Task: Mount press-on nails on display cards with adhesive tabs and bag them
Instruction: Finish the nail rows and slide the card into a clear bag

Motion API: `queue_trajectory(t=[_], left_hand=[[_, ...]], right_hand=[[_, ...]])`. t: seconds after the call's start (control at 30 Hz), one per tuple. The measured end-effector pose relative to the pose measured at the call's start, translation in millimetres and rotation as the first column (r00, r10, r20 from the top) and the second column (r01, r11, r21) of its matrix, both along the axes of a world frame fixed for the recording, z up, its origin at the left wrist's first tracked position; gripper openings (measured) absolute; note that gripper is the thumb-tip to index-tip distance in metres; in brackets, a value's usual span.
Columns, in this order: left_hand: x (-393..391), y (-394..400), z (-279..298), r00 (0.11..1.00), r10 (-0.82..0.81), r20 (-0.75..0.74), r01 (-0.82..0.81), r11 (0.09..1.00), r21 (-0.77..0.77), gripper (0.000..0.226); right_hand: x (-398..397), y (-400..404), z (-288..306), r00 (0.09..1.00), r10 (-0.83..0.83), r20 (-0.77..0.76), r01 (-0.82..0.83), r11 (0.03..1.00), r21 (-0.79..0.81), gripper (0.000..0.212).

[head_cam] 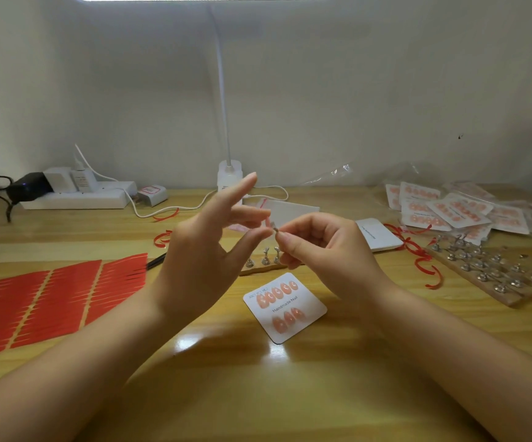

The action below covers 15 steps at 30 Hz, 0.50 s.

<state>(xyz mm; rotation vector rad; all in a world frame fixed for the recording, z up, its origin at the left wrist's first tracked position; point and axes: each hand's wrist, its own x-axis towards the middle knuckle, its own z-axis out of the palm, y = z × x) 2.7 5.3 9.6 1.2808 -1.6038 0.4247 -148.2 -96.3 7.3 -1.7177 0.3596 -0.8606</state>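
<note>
Head view, left to right: red adhesive tab sheets [57, 298] lie flat on the table; the left hand [209, 247] pinches a press-on nail [268, 221], forefinger raised; the right hand [319, 242] grips a small metal nail stand [275, 230]. Apparently the nail is being detached. Next: seat it on the display card [285, 309], whose lower row is unfilled. Bagged cards [459, 208] lie far right.

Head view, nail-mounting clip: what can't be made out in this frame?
- The item pinched between left hand and right hand: too small and finger-covered to identify.
- Small print at the display card top edge: too small to read.
- Wooden stand behind the hands: mostly hidden by them.
- Bagged cards: count unclear, overlapping and glare.
- Red adhesive sheets: cut off at the left edge.
</note>
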Motion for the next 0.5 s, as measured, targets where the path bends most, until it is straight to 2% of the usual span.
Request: queue_trajectory(t=[0.1, 0.23, 0.37, 0.5], left_hand=[[-0.8, -0.9, -2.6, 0.996, 0.015, 0.091, -0.014, 1.0, -0.007, 0.058], [-2.7, -0.8, -2.4, 0.998, 0.027, 0.049, -0.028, 0.999, 0.018, 0.054], [-5.4, -0.5, -2.1, 0.997, 0.071, -0.008, -0.071, 0.997, 0.023, 0.04], [-5.8, -0.6, -1.8, 0.997, 0.071, 0.018, -0.072, 0.996, 0.059, 0.035]], right_hand=[[0.3, 1.4, -1.1, 1.0, 0.0, -0.002, 0.0, 1.0, -0.029, 0.005], [1.3, 3.0, -4.7, 1.0, -0.012, -0.014, 0.011, 0.997, -0.082, 0.005], [2.2, 1.5, -5.7, 1.0, -0.024, -0.011, 0.023, 0.997, -0.069, 0.004], [1.2, 0.5, -5.1, 0.999, -0.033, -0.004, 0.033, 0.999, -0.041, 0.004]])
